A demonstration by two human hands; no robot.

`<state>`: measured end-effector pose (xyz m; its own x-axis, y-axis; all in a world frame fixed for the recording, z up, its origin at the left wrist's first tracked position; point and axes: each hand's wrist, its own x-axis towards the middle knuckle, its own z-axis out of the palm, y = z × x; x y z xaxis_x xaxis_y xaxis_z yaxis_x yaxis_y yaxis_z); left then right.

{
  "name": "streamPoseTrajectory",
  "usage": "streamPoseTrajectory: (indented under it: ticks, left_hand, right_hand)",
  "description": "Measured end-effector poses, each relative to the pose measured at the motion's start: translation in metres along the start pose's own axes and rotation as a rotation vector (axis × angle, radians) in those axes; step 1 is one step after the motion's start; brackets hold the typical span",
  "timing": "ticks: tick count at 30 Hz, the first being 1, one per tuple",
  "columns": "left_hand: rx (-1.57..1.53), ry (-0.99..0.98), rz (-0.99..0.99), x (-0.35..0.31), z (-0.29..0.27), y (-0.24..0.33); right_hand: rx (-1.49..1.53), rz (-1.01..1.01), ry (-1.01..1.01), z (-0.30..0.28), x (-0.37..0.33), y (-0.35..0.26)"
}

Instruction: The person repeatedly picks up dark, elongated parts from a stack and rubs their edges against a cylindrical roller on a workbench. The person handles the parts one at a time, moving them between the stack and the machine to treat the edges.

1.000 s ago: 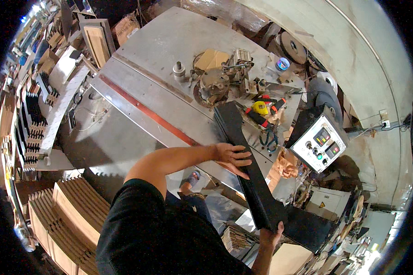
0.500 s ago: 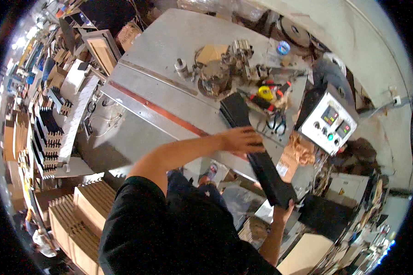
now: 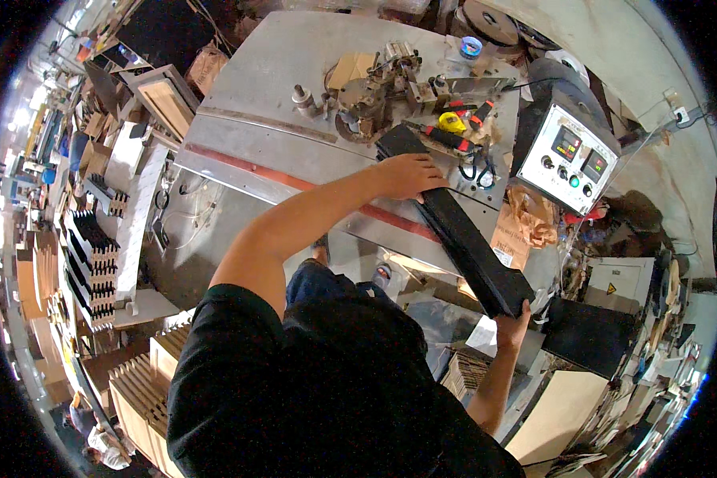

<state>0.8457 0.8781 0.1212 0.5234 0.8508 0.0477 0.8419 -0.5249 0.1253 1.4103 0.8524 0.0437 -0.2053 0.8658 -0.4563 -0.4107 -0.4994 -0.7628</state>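
Observation:
A long black board (image 3: 474, 247), apparently several pieces stacked together, lies slantwise over the front right part of the grey metal table (image 3: 271, 64). Its near end juts out past the table edge. My left hand (image 3: 410, 175) is curled over its upper part, with the fingers bent down across the far side. At the near end, my right hand (image 3: 514, 320) grips the board from below, the thumb up against its end face. Just beyond the far end stands a greasy metal machine head (image 3: 362, 103). A yellow tape measure (image 3: 452, 122) and red-and-black hand tools (image 3: 451, 139) lie to its right.
A white control box (image 3: 570, 163) with dials and lit displays stands right of the table, beside crumpled brown paper (image 3: 530, 219). A red strip (image 3: 251, 167) runs along the table front. Black-edged panels (image 3: 92, 263) are stacked at left; wooden panels (image 3: 139, 398) stand below them.
My left hand has moved toward the board's far end, its fingers going from spread to curled over the board. My right hand keeps hold of the near end. The whole view has shifted.

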Motion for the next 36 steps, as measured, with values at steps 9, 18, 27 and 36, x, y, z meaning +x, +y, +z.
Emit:
streamPoseTrajectory:
  ticks: [9,18,27,36]
  left_hand:
    - [0.024,-0.030,0.078,0.011,-0.005,-0.030]
    - [0.063,0.156,0.158,-0.030,0.012,-0.046]
    - [-0.191,0.401,0.177,-0.112,0.029,-0.058]
    - [-0.411,0.074,0.051,-0.273,0.045,-0.083]
  right_hand:
    - [-1.227,-0.622,0.105,-0.048,0.006,-0.004]
    - [-1.812,-0.937,0.153,0.219,-0.041,-0.013]
    - [-1.925,-0.822,0.034,0.310,-0.038,0.053]
    - [-1.752,-0.540,-0.017,0.369,-0.103,0.180]
